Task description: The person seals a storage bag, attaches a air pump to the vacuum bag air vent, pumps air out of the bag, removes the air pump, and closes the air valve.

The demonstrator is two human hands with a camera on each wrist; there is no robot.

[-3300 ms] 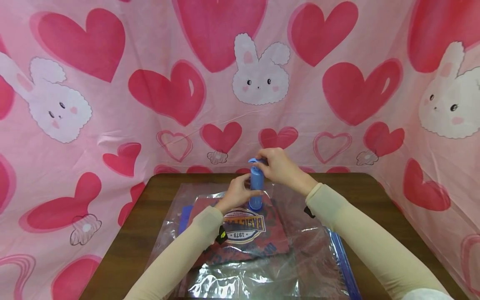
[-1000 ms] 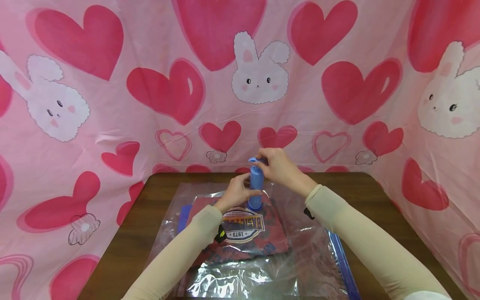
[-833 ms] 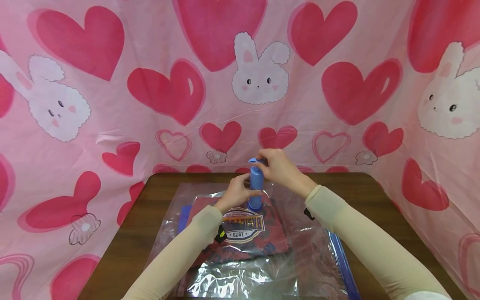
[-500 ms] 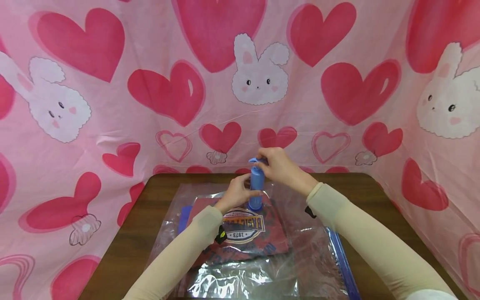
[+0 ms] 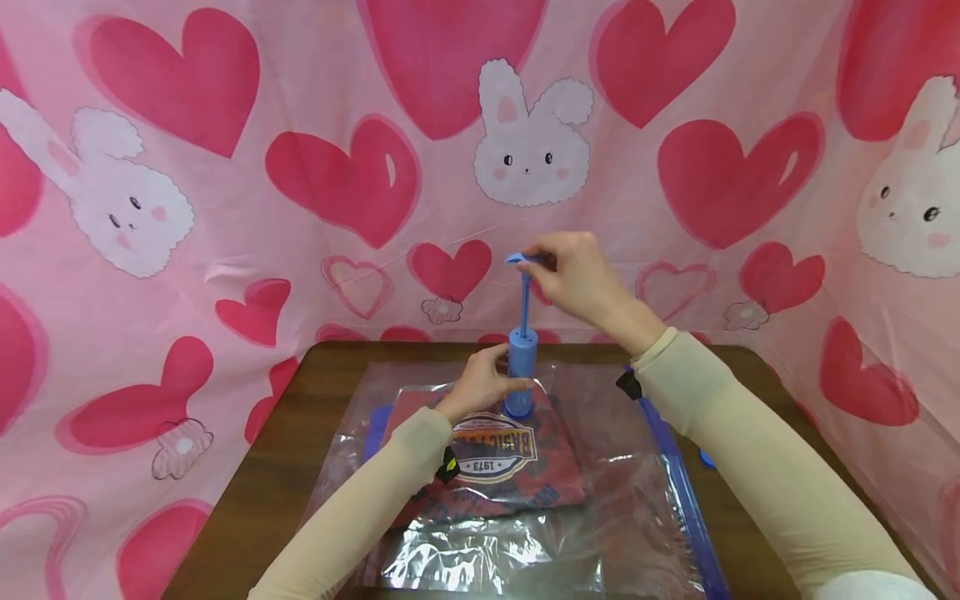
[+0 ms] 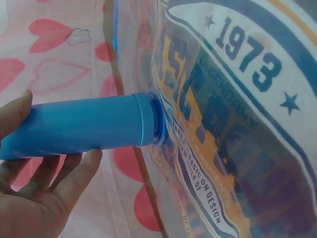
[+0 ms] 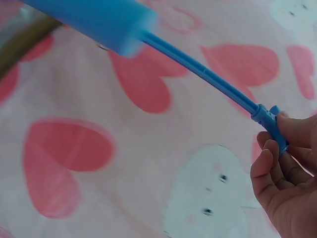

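Observation:
A blue hand pump (image 5: 522, 358) stands upright on a clear plastic vacuum bag (image 5: 637, 508). Inside the bag lies folded red cloth (image 5: 540, 483) with a "1973" print. My left hand (image 5: 480, 385) holds the pump's barrel, thumb and fingers on opposite sides, as the left wrist view shows from close up. The barrel's base meets the bag there. High above the barrel, my right hand (image 5: 577, 271) grips the pump's handle (image 7: 272, 126), with the long thin rod (image 7: 203, 72) drawn out between barrel and handle. Part of the handle is hidden by the right fingers.
The bag lies on a dark brown table (image 5: 262, 483). A blue seal strip (image 5: 690, 508) runs along its right side. Partly behind the right forearm is a small blue piece (image 5: 707, 458). A pink curtain (image 5: 435, 192) with hearts and rabbits surrounds the table.
My right hand has lifted the pump handle from just over the barrel, exposing the rod. My left hand still holds the barrel in place. The small blue piece beside the right forearm has come into view.

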